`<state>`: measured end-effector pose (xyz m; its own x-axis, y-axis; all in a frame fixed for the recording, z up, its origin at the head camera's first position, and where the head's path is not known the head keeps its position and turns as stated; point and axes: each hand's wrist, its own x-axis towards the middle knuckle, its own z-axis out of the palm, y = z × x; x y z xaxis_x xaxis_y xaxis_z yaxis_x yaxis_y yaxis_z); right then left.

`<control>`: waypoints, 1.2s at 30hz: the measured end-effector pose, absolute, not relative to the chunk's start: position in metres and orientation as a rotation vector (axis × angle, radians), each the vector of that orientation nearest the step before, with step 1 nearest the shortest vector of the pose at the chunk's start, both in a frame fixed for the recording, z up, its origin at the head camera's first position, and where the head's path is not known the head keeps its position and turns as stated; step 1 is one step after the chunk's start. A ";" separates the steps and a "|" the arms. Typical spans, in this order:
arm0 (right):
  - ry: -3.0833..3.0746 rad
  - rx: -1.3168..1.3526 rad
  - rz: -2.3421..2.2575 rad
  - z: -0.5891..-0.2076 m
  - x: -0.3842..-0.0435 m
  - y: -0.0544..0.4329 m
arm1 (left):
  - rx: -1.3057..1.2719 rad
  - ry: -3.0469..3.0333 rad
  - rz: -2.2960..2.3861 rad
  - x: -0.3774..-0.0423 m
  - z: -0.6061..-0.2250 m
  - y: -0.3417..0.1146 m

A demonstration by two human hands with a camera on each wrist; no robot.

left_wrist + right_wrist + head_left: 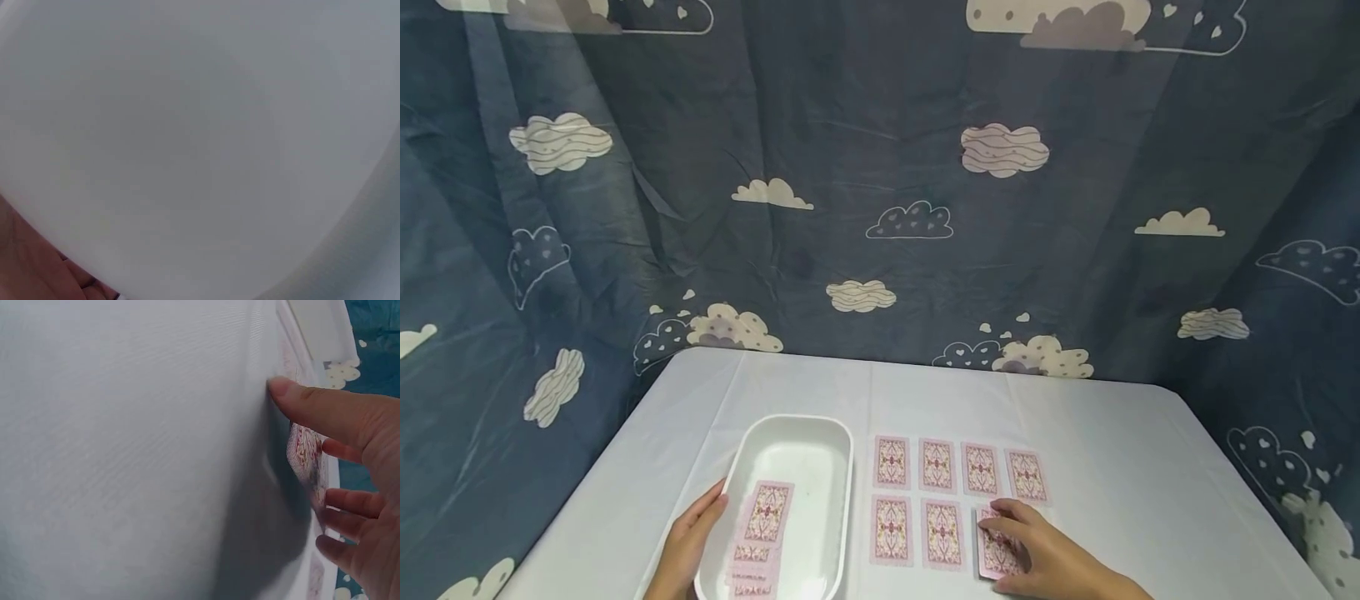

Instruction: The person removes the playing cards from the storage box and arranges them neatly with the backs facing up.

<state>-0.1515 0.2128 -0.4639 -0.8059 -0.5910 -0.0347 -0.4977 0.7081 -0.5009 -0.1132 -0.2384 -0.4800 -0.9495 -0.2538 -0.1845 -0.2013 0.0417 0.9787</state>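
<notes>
My left hand (688,533) grips the left side of a white tray (847,500). In the left wrist view the tray's pale wall (187,150) fills most of the frame, with part of the hand at the lower left corner. Several pink-backed playing cards (767,512) overlap face down inside the tray. My right hand (1045,554) holds a patterned playing card (997,557) at the right end of the front row. In the right wrist view that card (306,453) stands tilted between the thumb and fingers; whether more than one card is held, I cannot tell.
Two rows of face-down cards lie right of the tray: a back row that includes a card (937,465) near its middle, and a front row with a card (942,533) beside my right hand. White cloth (1120,467) covers the table. A dark cloud-patterned curtain (880,150) hangs behind.
</notes>
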 end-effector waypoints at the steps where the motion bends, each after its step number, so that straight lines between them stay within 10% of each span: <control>1: 2.715 -0.880 -0.720 -0.465 -0.152 0.213 | 0.490 -2.234 -2.096 -0.114 -0.480 -0.239; 24: 2.787 -1.345 -0.679 -0.486 -0.163 0.220 | 0.507 -2.272 -2.028 -0.115 -0.480 -0.240; 36: 2.784 -1.129 -0.685 -0.474 -0.164 0.214 | 0.492 -2.247 -2.074 -0.114 -0.480 -0.239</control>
<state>-0.1642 0.2144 -0.4744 -0.7299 -0.6749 0.1085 -0.6483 0.6331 -0.4230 -0.1144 -0.2390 -0.4802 -0.9486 -0.2600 -0.1805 -0.2008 0.0533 0.9782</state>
